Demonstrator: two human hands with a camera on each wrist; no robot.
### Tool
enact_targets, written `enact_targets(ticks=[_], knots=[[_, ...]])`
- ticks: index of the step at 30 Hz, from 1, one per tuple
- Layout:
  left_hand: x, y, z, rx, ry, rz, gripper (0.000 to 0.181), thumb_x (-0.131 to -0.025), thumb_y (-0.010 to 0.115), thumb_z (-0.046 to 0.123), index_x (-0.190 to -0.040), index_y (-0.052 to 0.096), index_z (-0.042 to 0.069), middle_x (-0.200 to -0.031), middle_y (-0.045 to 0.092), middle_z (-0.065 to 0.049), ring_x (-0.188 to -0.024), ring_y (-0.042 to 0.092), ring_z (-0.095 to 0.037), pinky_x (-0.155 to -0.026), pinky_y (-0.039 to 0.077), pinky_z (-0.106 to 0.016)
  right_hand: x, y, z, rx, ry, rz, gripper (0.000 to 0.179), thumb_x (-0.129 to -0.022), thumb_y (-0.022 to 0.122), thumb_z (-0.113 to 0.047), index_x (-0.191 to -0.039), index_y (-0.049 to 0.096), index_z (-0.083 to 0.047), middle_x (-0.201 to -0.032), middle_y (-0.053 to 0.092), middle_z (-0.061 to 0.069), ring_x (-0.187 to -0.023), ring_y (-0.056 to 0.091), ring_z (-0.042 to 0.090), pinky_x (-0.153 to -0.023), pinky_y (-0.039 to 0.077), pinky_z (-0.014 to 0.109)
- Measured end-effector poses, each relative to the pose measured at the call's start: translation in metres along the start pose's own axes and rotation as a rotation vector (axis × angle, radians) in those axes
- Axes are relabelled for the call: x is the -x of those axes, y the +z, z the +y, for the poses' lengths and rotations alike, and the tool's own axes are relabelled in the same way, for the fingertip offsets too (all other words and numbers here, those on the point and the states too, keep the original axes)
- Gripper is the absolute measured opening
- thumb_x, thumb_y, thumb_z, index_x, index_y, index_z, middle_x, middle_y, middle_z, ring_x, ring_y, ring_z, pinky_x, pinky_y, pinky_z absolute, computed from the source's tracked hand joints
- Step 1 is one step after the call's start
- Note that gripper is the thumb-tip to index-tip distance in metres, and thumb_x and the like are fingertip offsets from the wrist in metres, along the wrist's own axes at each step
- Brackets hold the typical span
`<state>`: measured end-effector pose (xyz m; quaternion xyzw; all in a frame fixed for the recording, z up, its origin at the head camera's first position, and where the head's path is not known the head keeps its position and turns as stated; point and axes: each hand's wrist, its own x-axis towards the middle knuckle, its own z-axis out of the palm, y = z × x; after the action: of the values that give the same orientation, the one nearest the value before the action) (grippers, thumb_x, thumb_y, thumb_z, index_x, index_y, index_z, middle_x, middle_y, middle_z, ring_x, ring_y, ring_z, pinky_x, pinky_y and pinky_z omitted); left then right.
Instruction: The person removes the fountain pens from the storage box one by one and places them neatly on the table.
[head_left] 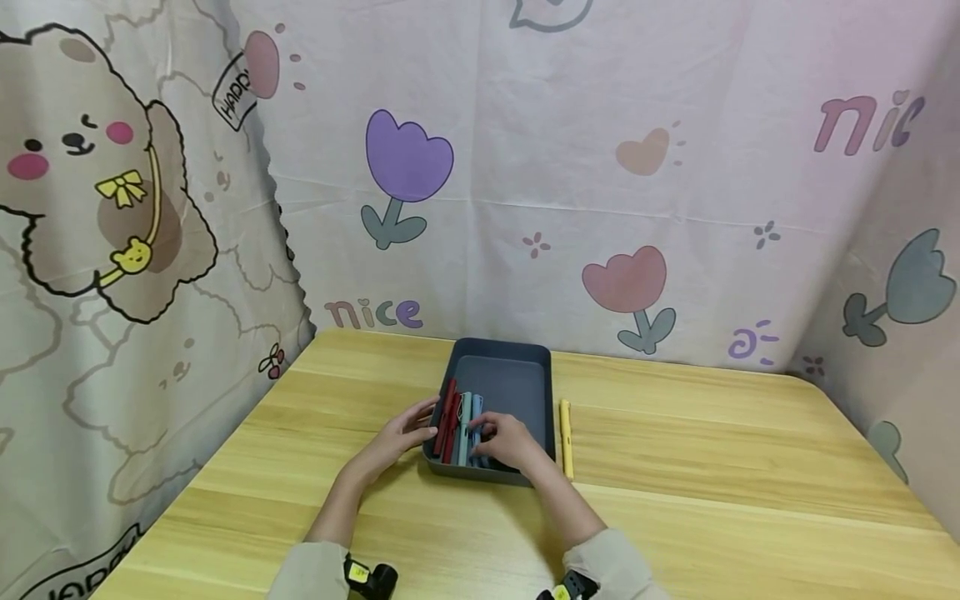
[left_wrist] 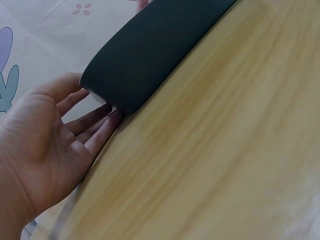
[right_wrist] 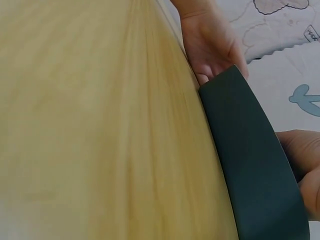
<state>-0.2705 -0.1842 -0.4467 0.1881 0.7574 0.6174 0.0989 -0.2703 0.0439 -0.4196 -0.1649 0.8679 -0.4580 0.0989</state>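
Observation:
A dark grey tray [head_left: 517,375] lies lengthwise on the table, with several pens side by side in its near left part. Red pens [head_left: 447,429] lie along the left wall, then a pale teal pen [head_left: 464,429] and a blue pen [head_left: 477,406]. My right hand [head_left: 510,440] reaches over the near right wall and pinches the blue pen between thumb and fingers. My left hand [head_left: 393,437] rests at the tray's left side, thumb at the rim. In the left wrist view, its loosely extended fingers [left_wrist: 102,130] touch the outside near the corner.
A yellow pen [head_left: 566,442] lies on the wooden table [head_left: 712,450] just right of the tray. Printed cloth [head_left: 510,167] hangs behind the table and along both sides. A small camera [head_left: 372,579] is strapped to the left wrist.

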Motion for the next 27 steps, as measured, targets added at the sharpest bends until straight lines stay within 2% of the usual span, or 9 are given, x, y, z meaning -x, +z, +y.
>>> enact_targets(ticks=[6, 12, 21, 27], knots=[[0.0008, 0.0007, 0.0011, 0.01, 0.008, -0.014, 0.058, -0.095, 0.052, 0.018, -0.146, 0.025, 0.007, -0.144, 0.026, -0.023, -0.128, 0.028, -0.039, -0.101, 0.028, -0.05, -0.0009, 0.0018, -0.0011, -0.016, 0.025, 0.006, 0.028, -0.078, 0.071, -0.003, -0.105, 0.065, -0.008, -0.094, 0.057, 0.008, -0.077, 0.052, 0.02, -0.064, 0.046, 0.034], [0.0002, 0.001, 0.0005, 0.005, 0.004, -0.01, 0.059, -0.095, 0.052, 0.019, -0.146, 0.025, 0.007, -0.144, 0.026, -0.024, -0.128, 0.028, -0.04, -0.1, 0.028, -0.05, -0.0003, 0.0006, 0.0004, -0.035, 0.042, 0.016, 0.028, -0.078, 0.072, -0.008, -0.106, 0.065, -0.008, -0.101, 0.057, 0.01, -0.087, 0.055, 0.026, -0.069, 0.048, 0.038], [-0.0008, 0.0003, 0.0012, 0.005, -0.01, 0.005, 0.058, -0.095, 0.053, 0.02, -0.145, 0.027, 0.009, -0.144, 0.027, -0.021, -0.127, 0.03, -0.038, -0.1, 0.03, -0.05, -0.0027, 0.0033, 0.0017, 0.087, 0.006, 0.039, 0.031, -0.075, 0.076, -0.012, -0.104, 0.064, -0.011, -0.096, 0.056, 0.008, -0.087, 0.053, 0.026, -0.07, 0.047, 0.04], [-0.0008, -0.0003, 0.0006, -0.012, -0.005, 0.007, 0.058, -0.095, 0.053, 0.019, -0.145, 0.027, 0.008, -0.144, 0.027, -0.022, -0.127, 0.031, -0.038, -0.1, 0.03, -0.049, -0.0022, 0.0042, 0.0014, 0.11, -0.005, 0.059, 0.031, -0.074, 0.077, -0.009, -0.102, 0.065, -0.011, -0.091, 0.054, 0.006, -0.083, 0.05, 0.023, -0.068, 0.045, 0.04]])
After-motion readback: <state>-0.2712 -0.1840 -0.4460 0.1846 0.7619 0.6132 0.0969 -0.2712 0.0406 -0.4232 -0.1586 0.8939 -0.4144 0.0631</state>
